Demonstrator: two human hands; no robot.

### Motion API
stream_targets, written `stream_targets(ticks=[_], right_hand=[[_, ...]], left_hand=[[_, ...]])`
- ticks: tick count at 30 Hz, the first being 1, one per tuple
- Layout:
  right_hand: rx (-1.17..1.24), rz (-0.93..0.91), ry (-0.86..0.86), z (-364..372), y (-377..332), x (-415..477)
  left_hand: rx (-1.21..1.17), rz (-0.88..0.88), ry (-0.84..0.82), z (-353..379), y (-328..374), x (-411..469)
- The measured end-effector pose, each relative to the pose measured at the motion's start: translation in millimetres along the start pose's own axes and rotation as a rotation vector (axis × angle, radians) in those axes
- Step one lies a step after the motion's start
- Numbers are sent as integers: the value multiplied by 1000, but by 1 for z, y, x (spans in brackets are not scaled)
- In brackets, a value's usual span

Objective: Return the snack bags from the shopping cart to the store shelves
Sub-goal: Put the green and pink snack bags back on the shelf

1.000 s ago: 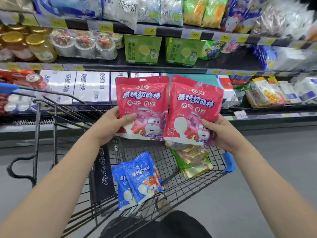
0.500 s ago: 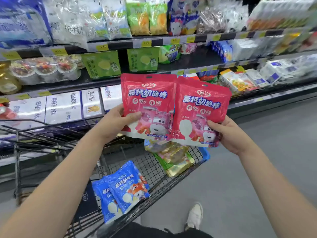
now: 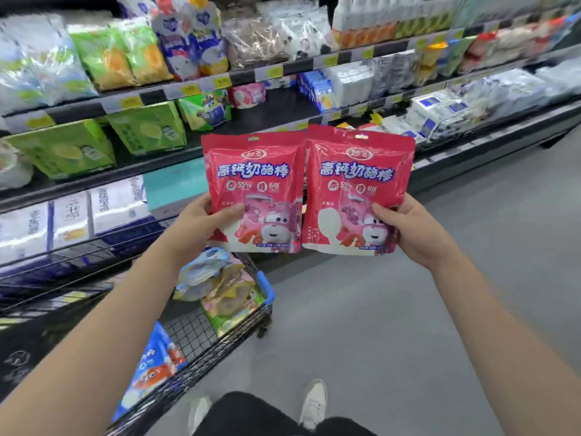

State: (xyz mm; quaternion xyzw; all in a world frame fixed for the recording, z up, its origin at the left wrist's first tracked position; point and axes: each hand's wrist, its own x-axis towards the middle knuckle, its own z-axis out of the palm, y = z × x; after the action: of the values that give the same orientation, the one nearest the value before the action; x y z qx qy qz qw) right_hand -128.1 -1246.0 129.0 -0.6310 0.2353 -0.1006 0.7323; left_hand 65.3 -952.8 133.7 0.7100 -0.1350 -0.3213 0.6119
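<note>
Snack bags in hand: 2, both red, both out of the cart & held up in front of the shelving. L hand (image 3: 201, 228) pinches the left red bag (image 3: 254, 193) at its lower-left corner, thumb across the front, fingers behind. R hand (image 3: 412, 231) grips the right red bag (image 3: 358, 190) at its lower-right corner the same way. Both bags are upright, side by side, inner edges touching.

Below the hands, by the L forearm: shopping cart (image 3: 191, 335) w/ more still in it. There's a blue bag (image 3: 154, 366) near the body & a pile of green/gold bags (image 3: 226, 294) at the far end, under the left red bag.

Beyond the hands: shelves (image 3: 276, 111). Up from the left red bag's top, a pink pack (image 3: 246, 95) sits on the mid shelf. It may be similar stock, but it's too blurred to be sure.

Change vs 1 s ago: grips are the same, but the view has swung right along the aisle. The cart has slid down-left of the hands & a shoe (image 3: 314, 404) now shows beneath them. That reads as walking toward the right spot, i.e. carry phase w/ nothing shelved yet. Next, prob: find the matching slot, then set both in.
</note>
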Motion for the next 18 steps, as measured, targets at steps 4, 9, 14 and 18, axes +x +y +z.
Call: stream_targets(ticks=[4,9,14,18], right_hand=[[-10,1,-2,-43,-10,12],[-21,9,5,-78,-15,42],[-11,7,33,-105,-20,92],[-5,7,50,-121,-29,149]], left_hand=[[-39,27,7,43,13,22],[-76,7,-2,73,21,61],[-117,13,-25,91,22,113],[-190,10,-26,98,25,170]])
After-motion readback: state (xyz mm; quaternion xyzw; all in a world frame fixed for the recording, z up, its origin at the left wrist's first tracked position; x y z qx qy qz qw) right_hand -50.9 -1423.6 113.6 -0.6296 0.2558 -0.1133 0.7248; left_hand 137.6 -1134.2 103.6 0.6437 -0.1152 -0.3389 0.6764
